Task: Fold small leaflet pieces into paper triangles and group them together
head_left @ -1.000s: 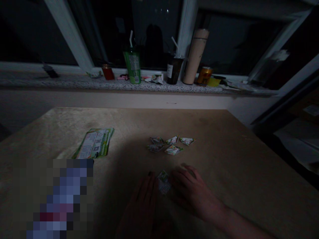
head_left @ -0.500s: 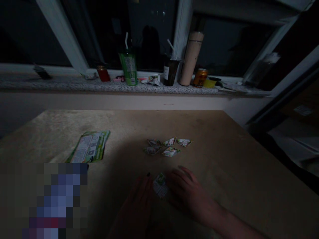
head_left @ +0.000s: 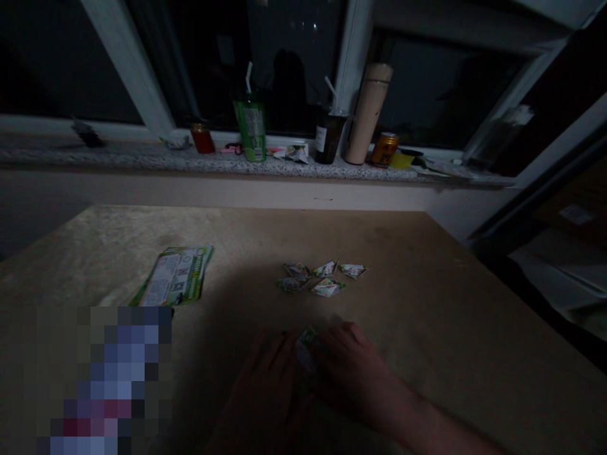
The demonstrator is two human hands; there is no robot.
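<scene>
A small folded wrapper point(head_left: 306, 355), white with green printing, lies on the brown table between my two hands. My right hand point(head_left: 355, 363) is curled, its fingers pressed on the wrapper's right side and covering part of it. On the other side, my left hand point(head_left: 265, 373) rests with fingers stretched out, their tips at the wrapper's left edge. It is dark here, and both thumbs are hard to make out. Just beyond the hands lie several folded paper triangles point(head_left: 328, 287) with similar printing, grouped in two rows.
Flat green printed packaging point(head_left: 183, 275) lies at the left of the table, by a blurred-out patch. Along the granite windowsill point(head_left: 284, 165) stand a green cup point(head_left: 251, 133) with a straw, a dark cup point(head_left: 328, 139), a beige flask point(head_left: 367, 120) and an orange can point(head_left: 385, 150).
My right hand has moved in over the wrapper, its fingers now more curled and hiding more of it. The left hand has come slightly closer. The view has shifted a little.
</scene>
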